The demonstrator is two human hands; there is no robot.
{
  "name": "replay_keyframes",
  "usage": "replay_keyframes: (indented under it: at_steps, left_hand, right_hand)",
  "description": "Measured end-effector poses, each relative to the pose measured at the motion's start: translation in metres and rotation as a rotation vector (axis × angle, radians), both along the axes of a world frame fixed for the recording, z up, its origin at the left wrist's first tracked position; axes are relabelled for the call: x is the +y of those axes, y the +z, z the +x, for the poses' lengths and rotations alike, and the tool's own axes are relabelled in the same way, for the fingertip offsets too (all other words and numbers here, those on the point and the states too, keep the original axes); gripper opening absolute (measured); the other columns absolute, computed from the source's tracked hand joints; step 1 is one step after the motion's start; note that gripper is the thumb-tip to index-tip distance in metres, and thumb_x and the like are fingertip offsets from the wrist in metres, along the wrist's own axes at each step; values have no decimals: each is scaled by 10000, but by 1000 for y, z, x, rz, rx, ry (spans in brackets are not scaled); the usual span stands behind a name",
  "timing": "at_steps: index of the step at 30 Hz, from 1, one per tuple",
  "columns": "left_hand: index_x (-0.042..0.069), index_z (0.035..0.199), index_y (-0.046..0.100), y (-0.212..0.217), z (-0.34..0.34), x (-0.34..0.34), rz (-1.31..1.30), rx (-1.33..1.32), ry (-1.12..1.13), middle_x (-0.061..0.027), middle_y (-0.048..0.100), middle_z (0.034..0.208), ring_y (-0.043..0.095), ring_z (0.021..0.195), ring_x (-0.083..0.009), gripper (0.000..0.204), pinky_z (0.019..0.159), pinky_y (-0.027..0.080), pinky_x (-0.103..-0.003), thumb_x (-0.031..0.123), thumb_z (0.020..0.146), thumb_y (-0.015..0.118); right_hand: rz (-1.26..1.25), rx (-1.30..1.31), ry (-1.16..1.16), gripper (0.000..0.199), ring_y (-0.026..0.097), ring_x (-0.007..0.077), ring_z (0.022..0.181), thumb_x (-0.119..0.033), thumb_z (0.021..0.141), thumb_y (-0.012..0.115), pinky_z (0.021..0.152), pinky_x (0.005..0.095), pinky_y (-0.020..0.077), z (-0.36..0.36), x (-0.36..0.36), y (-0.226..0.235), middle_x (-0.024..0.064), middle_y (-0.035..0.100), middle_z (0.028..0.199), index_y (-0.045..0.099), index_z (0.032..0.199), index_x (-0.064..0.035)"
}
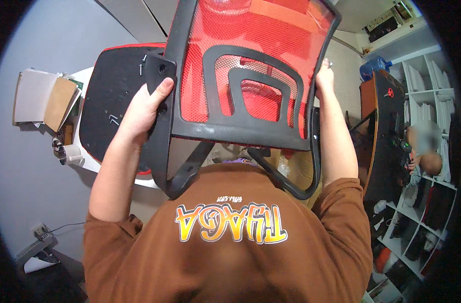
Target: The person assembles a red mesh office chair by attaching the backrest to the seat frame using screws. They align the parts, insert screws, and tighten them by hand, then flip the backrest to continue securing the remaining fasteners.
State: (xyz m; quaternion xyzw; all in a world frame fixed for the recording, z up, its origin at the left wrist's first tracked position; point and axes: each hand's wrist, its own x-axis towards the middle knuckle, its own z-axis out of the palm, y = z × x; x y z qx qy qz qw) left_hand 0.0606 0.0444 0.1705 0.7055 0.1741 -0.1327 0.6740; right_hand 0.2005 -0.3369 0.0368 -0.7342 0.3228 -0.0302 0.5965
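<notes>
Between the two raised hands, seen from the head camera, hung a red mesh chair backrest (250,70) with a black plastic frame and a black lumbar brace across its middle. It was held up in front of the person's chest, tilted, its lower black arms reaching down toward the brown shirt (230,247).

At the backrest's left edge, the left hand (144,108) was closed around the black frame, thumb lying on the front face just beside a screw hole and the fingers wrapped behind, out of sight. At the opposite edge, the right hand (324,76) gripped the frame's side rail higher up; its fingers curled over the rim, so the hold was firm but the fingertips were hidden.

Just behind the left hand lay a black seat base (111,101) with a red rim, underside up, on a white table (86,81). Farther left of that hand sat cardboard pieces (46,98) and a tape roll (63,151). Well to the right of the right hand stood white shelving (422,81), where another person (425,151) was partly visible.
</notes>
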Motion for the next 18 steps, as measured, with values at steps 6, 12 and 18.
replay_keyframes:
  at_steps: [6, 12, 18]
  left_hand:
    - [10, 1126, 540, -12, 9, 4, 8, 44, -29, -50, 603, 964, 570, 828, -109, 529, 743, 470, -259, 456, 848, 600]
    - [21, 1101, 550, -18, 19, 3, 11, 50, -50, -43, 602, 929, 572, 784, -103, 499, 707, 476, -257, 450, 850, 600]
    - [19, 1091, 549, -26, 25, -6, 69, 22, -92, -43, 604, 925, 572, 784, -108, 506, 716, 475, -272, 453, 839, 611]
  right_hand:
    - [-34, 75, 1, 660, 582, 353, 1012, -507, 935, 318, 833, 444, 457, 11, -3, -51, 247, 578, 1120, 508, 1176, 76]
    - [-108, 50, 11, 665, 577, 356, 1020, -515, 935, 303, 848, 433, 444, 12, -8, -54, 248, 587, 1105, 531, 1155, 70]
    - [-231, 78, 2, 703, 560, 341, 1063, -538, 931, 280, 878, 435, 430, 7, -20, -62, 257, 569, 1136, 514, 1169, 81]
